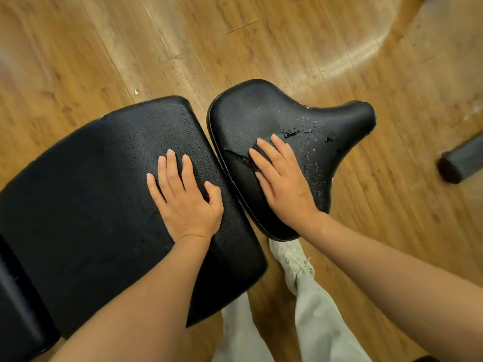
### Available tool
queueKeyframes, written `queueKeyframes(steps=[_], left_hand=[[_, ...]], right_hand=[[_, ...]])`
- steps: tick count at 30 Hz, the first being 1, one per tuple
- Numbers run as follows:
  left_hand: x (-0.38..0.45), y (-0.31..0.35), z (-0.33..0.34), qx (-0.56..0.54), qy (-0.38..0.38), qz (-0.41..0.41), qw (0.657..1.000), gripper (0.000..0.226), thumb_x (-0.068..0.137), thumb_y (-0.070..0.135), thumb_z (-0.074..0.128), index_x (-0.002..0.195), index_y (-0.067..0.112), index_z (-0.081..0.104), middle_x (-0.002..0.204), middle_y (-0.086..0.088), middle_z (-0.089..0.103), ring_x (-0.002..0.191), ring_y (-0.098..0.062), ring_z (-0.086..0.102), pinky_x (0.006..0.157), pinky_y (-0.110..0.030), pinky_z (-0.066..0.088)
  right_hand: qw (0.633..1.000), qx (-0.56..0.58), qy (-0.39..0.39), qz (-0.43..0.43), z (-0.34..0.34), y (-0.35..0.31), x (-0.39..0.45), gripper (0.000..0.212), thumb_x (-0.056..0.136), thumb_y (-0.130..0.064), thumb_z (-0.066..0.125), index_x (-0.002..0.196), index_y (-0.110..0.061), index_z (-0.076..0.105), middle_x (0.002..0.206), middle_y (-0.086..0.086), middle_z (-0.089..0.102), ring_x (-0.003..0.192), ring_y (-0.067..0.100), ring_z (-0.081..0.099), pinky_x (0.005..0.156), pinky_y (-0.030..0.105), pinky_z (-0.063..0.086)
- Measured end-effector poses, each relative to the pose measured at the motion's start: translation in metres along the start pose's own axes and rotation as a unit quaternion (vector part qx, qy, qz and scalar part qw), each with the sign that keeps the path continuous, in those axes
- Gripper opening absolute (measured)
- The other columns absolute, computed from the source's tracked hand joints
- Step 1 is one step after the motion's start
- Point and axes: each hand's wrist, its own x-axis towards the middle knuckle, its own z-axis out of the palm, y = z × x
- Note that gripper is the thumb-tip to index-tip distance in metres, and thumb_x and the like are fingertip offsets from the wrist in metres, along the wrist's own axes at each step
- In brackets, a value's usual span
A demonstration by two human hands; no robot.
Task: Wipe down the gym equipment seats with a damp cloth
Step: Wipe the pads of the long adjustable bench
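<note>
Spanning the whole background, a wooden plank floor [78, 48] shows a pale curved glare toward the upper right. Over it sit two black padded pieces of a gym bench, close together with a narrow gap between them.

Back pad [91, 205]: the larger piece, at left; black pebbled vinyl, roughly rectangular with rounded corners, a small whitish scuff at its far left corner. Surface looks matte and mostly dry.

Seat pad [261, 113]: the smaller piece, centre right; same black textured vinyl, wide at its left side and narrowing to a rounded nose at the right. Water beads and a few small puddles are scattered across its middle and right part; a smooth wet streak lies near the fingertips of the hand on it. White wear marks show along the upper rim near the nose.

Trouser legs [308, 309], pale grey-green, and a white laced shoe [292, 259] stand on the floor below the seat pad. A black cylindrical bar end [460, 163] lies at the right edge.

Left hand [187, 197]: laid flat on the back pad near its right edge, fingers straight and spread, holding nothing.

Right hand [282, 181]: pressed flat on the seat pad, fingers extended and close together, bearing on a dark cloth [257, 148]. Only a small dark fold of it shows past the fingertips; the rest is hidden under the palm.
</note>
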Motion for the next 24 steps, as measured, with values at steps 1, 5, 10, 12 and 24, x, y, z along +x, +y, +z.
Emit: queueKeyframes(steps=[1, 5, 10, 12, 24], left_hand=[[0.000, 0.000, 0.000, -0.002, -0.001, 0.001, 1.000, 0.060, 0.090, 0.031, 0.048, 0.142, 0.001, 0.046, 0.155, -0.020, 0.037, 0.146, -0.036, 0.028, 0.122, -0.054, 0.013], [0.000, -0.001, -0.002, -0.005, -0.013, -0.002, 1.000, 0.063, 0.090, 0.036, 0.049, 0.142, 0.002, 0.045, 0.156, -0.019, 0.035, 0.147, -0.036, 0.026, 0.122, -0.055, 0.013], [0.000, -0.001, -0.002, -0.006, -0.016, -0.002, 1.000, 0.062, 0.091, 0.036, 0.049, 0.143, 0.002, 0.046, 0.157, -0.020, 0.034, 0.148, -0.036, 0.026, 0.122, -0.056, 0.014], [0.000, 0.000, -0.002, -0.007, -0.016, -0.003, 1.000, 0.062, 0.091, 0.036, 0.050, 0.143, 0.002, 0.046, 0.157, -0.019, 0.034, 0.148, -0.036, 0.026, 0.122, -0.055, 0.014], [0.001, 0.001, -0.002, -0.020, 0.008, 0.000, 1.000, 0.059, 0.089, 0.035, 0.052, 0.137, 0.001, 0.052, 0.153, -0.020, 0.041, 0.145, -0.037, 0.033, 0.122, -0.056, 0.016]], right_hand=[[1.000, 0.004, -0.009, -0.008, -0.004, 0.001, -0.023, 0.039, 0.102, -0.012, 0.052, 0.139, 0.000, 0.055, 0.147, 0.019, 0.048, 0.143, 0.038, 0.034, 0.120, 0.052, 0.025], [0.998, -0.001, -0.053, -0.024, -0.014, 0.008, -0.098, 0.041, 0.106, -0.016, 0.048, 0.145, -0.009, 0.045, 0.153, 0.013, 0.039, 0.146, 0.036, 0.030, 0.119, 0.055, 0.027], [0.999, -0.007, -0.031, -0.025, -0.008, 0.008, -0.092, 0.037, 0.107, -0.018, 0.045, 0.143, -0.008, 0.045, 0.150, 0.013, 0.040, 0.143, 0.037, 0.033, 0.119, 0.054, 0.026], [1.000, -0.001, -0.017, -0.012, -0.006, 0.004, -0.076, 0.038, 0.105, -0.015, 0.048, 0.142, -0.005, 0.050, 0.148, 0.016, 0.045, 0.142, 0.038, 0.035, 0.119, 0.055, 0.026], [0.999, 0.011, 0.033, 0.007, -0.002, 0.007, -0.067, 0.037, 0.104, -0.014, 0.050, 0.139, -0.003, 0.055, 0.147, 0.018, 0.049, 0.142, 0.038, 0.035, 0.120, 0.054, 0.026]])
